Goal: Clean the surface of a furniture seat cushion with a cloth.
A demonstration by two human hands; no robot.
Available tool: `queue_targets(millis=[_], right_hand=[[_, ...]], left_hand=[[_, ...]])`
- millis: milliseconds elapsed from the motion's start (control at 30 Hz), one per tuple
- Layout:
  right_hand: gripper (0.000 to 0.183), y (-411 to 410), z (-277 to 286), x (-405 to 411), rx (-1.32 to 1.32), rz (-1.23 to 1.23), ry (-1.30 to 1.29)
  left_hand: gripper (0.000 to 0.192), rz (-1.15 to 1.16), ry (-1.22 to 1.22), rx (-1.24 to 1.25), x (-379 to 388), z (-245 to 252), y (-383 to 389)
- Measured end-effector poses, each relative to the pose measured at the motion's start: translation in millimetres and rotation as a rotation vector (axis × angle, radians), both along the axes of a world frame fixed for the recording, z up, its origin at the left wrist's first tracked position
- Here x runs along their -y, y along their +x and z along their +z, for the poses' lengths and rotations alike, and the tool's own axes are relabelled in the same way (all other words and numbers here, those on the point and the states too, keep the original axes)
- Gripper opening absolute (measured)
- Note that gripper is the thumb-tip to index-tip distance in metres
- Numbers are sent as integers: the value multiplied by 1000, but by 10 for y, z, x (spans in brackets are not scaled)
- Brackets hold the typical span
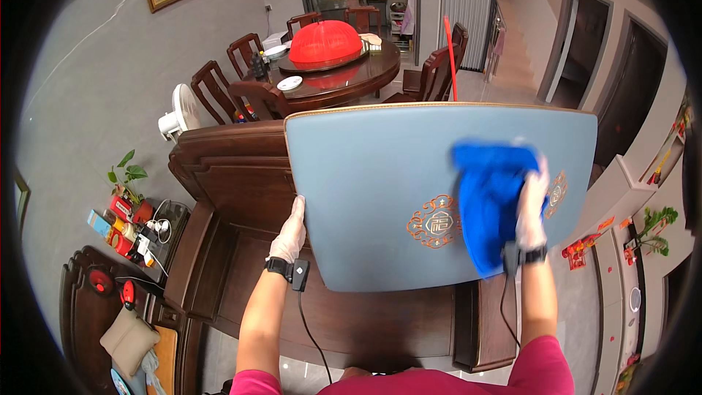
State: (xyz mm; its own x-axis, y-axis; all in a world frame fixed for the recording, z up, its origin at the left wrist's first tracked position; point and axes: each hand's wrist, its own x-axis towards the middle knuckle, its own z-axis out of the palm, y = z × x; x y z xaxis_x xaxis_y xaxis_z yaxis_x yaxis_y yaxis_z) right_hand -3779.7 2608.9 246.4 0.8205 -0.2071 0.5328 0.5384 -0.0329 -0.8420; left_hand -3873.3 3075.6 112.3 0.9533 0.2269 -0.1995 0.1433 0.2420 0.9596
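A large blue-grey seat pad (362, 192) with gold piping and embroidered emblems stands upright before me, over a dark wooden sofa (241, 175). My left hand (289, 236), in a thin whitish glove, holds the pad by its left edge; some of its fingers are hidden. My right hand (532, 208), gloved the same way, grips a blue cloth (488, 203) against the right part of the pad's face. The cloth is blurred and partly covers the area between two emblems. Each wrist wears a black strap with a cable.
Behind the sofa, a round dining table (329, 96) carries a red food cover (326, 44), with wooden chairs around it. A red pole (451, 60) rises behind the pad. At left are a white fan (184, 109), a cluttered side table (178, 236) and a beige cushion (129, 340).
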Motion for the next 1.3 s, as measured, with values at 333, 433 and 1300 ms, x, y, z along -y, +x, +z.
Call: queue_targets(millis=[333, 433, 1300], right_hand=[[69, 471, -75, -1883, 175, -175, -960], [51, 222, -324, -2122, 745, 92, -1247], [46, 151, -548, -2674, 768, 467, -1441]], left_hand=[[69, 92, -149, 92, -19, -98, -43], [68, 68, -178, 124, 60, -69, -31], [88, -1, -230, 84, -46, -6, -90]])
